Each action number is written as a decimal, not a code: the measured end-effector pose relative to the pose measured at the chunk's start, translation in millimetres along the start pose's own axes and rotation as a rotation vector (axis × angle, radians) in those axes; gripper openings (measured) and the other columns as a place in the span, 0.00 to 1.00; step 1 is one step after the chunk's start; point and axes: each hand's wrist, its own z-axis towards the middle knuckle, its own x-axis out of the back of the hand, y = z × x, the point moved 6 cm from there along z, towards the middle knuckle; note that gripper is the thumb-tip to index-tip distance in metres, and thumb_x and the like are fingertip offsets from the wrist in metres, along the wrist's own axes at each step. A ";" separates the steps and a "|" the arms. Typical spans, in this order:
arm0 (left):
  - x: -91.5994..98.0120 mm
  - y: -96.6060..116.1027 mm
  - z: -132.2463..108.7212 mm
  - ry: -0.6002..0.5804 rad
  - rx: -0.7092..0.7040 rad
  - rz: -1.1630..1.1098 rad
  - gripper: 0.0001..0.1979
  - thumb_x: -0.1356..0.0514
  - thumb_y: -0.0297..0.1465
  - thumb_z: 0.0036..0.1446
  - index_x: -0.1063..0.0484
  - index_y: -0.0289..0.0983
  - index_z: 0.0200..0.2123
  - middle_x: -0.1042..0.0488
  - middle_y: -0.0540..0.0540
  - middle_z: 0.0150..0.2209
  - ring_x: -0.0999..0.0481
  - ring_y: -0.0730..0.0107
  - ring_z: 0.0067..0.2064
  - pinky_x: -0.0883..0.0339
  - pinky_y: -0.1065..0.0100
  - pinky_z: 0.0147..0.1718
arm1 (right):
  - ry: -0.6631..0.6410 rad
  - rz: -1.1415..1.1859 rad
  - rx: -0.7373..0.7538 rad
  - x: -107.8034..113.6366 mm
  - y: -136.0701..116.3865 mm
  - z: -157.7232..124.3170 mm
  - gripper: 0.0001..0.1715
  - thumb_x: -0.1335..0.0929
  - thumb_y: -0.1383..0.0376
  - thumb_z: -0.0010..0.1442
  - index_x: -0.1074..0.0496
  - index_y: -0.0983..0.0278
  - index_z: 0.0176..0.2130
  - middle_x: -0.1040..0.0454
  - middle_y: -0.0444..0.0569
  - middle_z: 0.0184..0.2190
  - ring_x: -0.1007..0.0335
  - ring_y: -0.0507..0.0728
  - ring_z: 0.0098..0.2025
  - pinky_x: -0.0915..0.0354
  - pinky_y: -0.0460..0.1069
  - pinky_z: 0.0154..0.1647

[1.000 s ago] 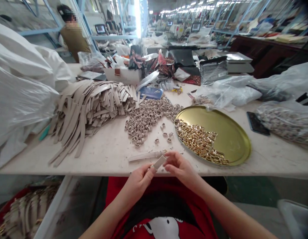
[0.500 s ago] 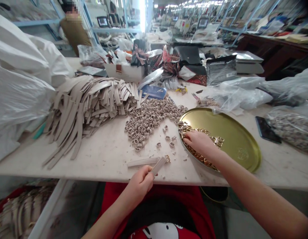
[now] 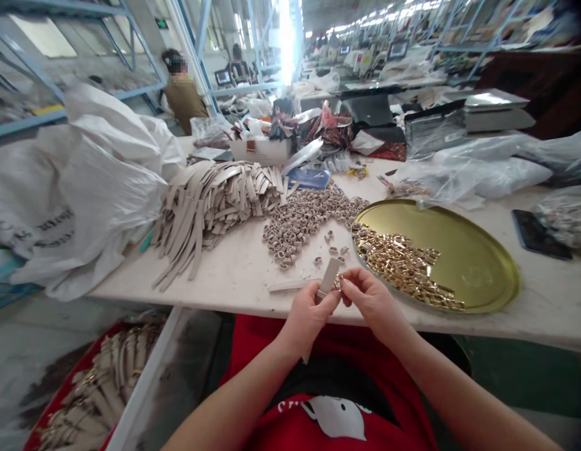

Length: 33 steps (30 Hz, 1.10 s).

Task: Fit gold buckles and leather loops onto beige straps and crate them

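Observation:
My left hand (image 3: 311,316) is closed around a beige strap (image 3: 328,275), whose end sticks up past the fingers. Right beside it, the fingers of my right hand (image 3: 369,299) pinch a small gold buckle (image 3: 338,284), mostly covered by the fingertips. Another beige strap (image 3: 287,286) lies flat on the table behind my left hand. To the right, a round gold tray (image 3: 473,250) carries a heap of gold buckles (image 3: 398,260). Small beige loops (image 3: 294,228) are piled beyond my hands, a few of them scattered closer.
Many loose beige straps (image 3: 210,200) are heaped at the left, against a white sack (image 3: 102,188). A phone (image 3: 540,233) and plastic bags (image 3: 487,166) lie on the right. Below the table edge, a red container (image 3: 67,391) holds buckled straps. A person (image 3: 184,100) is far back.
My right hand has left the buckle heap in the tray and come to my left hand with a buckle. The left hand has raised the strap more upright. The view has turned left.

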 end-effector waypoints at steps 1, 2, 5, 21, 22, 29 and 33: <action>-0.4 -0.8 -2.6 0.024 -0.011 0.003 0.13 0.44 0.40 0.51 0.35 0.34 0.30 0.41 0.56 0.19 0.44 0.80 0.21 0.48 0.75 0.22 | 0.005 0.054 -0.027 -8.7 3.1 -8.1 0.11 0.34 0.58 0.49 0.38 0.63 0.28 0.37 0.39 0.20 0.43 0.48 0.20 0.43 0.45 0.23; 0.2 -2.0 -5.7 0.052 -0.020 0.010 0.12 0.44 0.39 0.51 0.35 0.34 0.29 0.40 0.55 0.20 0.43 0.79 0.22 0.47 0.75 0.23 | 0.002 0.097 -0.051 -15.4 6.4 -14.2 0.12 0.34 0.58 0.48 0.38 0.63 0.28 0.38 0.39 0.20 0.44 0.48 0.20 0.43 0.45 0.22; 6.9 -7.1 -15.6 0.118 -0.025 0.032 0.11 0.44 0.38 0.51 0.35 0.34 0.28 0.38 0.53 0.22 0.41 0.78 0.24 0.45 0.75 0.24 | -0.112 0.158 -0.113 -26.2 14.1 -23.4 0.13 0.34 0.56 0.49 0.37 0.63 0.30 0.39 0.39 0.20 0.45 0.48 0.21 0.44 0.45 0.23; 15.4 -26.6 -36.9 -0.247 0.174 0.013 0.17 0.48 0.44 0.54 0.38 0.34 0.30 0.42 0.56 0.18 0.48 0.82 0.17 0.56 0.76 0.15 | -0.343 0.140 -0.096 -15.2 23.6 -39.7 0.13 0.29 0.60 0.49 0.28 0.62 0.36 0.31 0.42 0.24 0.37 0.49 0.26 0.38 0.46 0.30; 18.6 -27.9 -36.9 -0.230 0.160 0.040 0.18 0.50 0.45 0.55 0.38 0.34 0.31 0.41 0.56 0.18 0.48 0.82 0.17 0.55 0.76 0.15 | -0.283 0.229 -0.151 -12.8 28.2 -37.5 0.13 0.28 0.60 0.48 0.28 0.62 0.36 0.31 0.41 0.23 0.37 0.49 0.25 0.38 0.45 0.29; 22.7 -22.9 -40.7 -0.189 0.001 0.361 0.14 0.52 0.38 0.58 0.33 0.35 0.30 0.36 0.52 0.23 0.38 0.75 0.26 0.45 0.73 0.25 | -0.116 0.714 -0.508 -27.3 55.4 -40.3 0.18 0.24 0.63 0.39 0.27 0.61 0.33 0.30 0.40 0.25 0.36 0.45 0.24 0.36 0.42 0.29; 16.3 -20.0 -35.9 -0.204 -0.018 0.367 0.09 0.50 0.34 0.57 0.34 0.36 0.33 0.33 0.51 0.28 0.36 0.74 0.30 0.44 0.73 0.28 | -0.128 0.545 -0.386 -37.4 55.9 -48.5 0.13 0.26 0.60 0.44 0.28 0.63 0.30 0.32 0.40 0.23 0.39 0.47 0.23 0.39 0.43 0.26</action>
